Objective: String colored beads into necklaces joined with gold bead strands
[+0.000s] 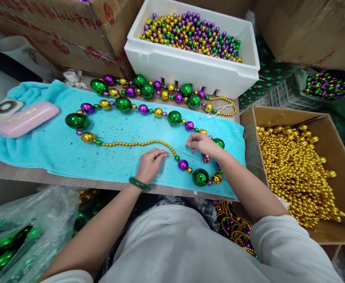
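Observation:
A long necklace of green, purple and gold balls [123, 104] loops over a turquoise towel [57, 149]. Its run of small gold beads [137, 144] leads to my left hand [151, 164], which pinches the strand at its end; that wrist wears a green bangle [139, 184]. My right hand [202, 143] pinches a thin thread just right of it, near a purple ball [183, 164] and a big green ball [200, 177]. A second necklace [160, 91] lies behind, along the towel's far edge.
A white foam box [190, 70] of mixed small beads stands at the back. A cardboard box [334, 129] of gold beads sits at right. A pink case [24, 118] lies on the towel's left. Plastic bags [27, 228] of green beads sit below left.

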